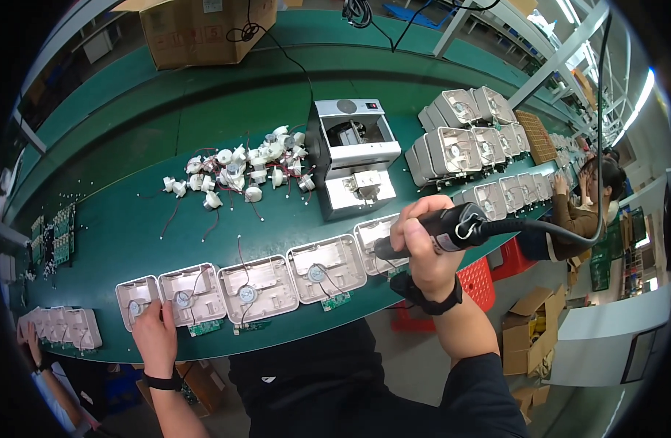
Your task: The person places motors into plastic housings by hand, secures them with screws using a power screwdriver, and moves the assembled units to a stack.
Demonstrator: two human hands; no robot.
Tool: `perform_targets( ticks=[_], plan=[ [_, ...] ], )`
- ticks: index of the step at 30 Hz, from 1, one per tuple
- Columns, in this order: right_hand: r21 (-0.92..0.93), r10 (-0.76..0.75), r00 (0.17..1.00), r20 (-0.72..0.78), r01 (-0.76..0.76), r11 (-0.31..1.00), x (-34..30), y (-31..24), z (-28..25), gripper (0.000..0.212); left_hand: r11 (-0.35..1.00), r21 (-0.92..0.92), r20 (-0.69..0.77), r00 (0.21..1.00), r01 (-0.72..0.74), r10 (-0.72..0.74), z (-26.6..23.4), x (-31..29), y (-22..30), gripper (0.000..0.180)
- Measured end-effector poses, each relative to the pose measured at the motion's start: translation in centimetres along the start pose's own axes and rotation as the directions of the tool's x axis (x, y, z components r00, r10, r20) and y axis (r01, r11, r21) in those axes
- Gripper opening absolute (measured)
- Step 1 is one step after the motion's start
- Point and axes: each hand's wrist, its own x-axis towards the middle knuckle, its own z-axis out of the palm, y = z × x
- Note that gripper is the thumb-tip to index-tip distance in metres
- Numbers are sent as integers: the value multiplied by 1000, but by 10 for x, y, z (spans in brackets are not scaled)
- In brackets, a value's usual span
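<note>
Bare left hand with a thin black band at the wrist, bare right hand with a broader black wristband, bare forearms, dark short sleeve on the right upper arm, black top with a small pale mark on the chest

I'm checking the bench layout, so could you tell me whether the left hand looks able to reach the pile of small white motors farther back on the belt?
Probably yes: the left hand holds nothing, and only bare green belt lies between the housings and the motor pile.
</note>
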Motion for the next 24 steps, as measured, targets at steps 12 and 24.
perform_targets(
  ticks=[12, 24],
  plan=[
    [101, 13, 998, -63, -6, 995, -1, 25, -2, 20, 1000, -2, -3, 1000, 10, -10, 2, -3, 1, 32],
    [142, -53, 999, -9, 53, 988, -2, -3, -11, 17, 999, 27, 10, 999, -31, 31, 4, -2, 0, 31]
  ],
)
